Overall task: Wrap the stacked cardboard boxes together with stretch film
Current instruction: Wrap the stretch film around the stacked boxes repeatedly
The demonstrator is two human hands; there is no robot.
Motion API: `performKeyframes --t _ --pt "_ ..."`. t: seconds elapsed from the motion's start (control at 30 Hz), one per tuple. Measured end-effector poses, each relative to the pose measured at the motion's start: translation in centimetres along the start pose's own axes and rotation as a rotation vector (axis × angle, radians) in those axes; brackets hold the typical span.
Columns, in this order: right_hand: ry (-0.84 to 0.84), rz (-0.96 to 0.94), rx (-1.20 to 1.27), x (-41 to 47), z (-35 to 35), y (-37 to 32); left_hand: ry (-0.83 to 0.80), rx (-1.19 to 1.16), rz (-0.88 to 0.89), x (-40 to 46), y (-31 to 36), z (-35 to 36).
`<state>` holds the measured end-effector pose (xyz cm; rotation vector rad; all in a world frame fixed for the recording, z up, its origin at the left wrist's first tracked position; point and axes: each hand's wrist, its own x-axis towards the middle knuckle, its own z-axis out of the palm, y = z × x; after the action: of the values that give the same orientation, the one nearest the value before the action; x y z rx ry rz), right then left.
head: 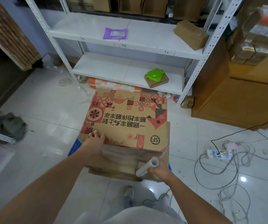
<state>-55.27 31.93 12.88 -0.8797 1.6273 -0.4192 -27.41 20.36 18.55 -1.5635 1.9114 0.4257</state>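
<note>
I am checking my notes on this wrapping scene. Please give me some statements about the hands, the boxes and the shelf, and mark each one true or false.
1. The left hand rests on the printed top box of the stack. True.
2. The right hand holds a pair of scissors. False: it grips a roll of stretch film.
3. Stretch film already covers the near side of the stack. True.
4. A purple mailer bag lies on the floor. False: it lies on the white shelf.
5. A green packet lies on a small cardboard box on the lower shelf. True.
</note>
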Motion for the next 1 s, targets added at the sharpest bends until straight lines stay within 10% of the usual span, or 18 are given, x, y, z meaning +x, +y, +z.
performKeyframes --t 1.0 --pt "-0.039 -0.217 -0.171 -0.1 -2.8 0.5 0.039 -0.022 -0.048 0.2 0.6 0.2"
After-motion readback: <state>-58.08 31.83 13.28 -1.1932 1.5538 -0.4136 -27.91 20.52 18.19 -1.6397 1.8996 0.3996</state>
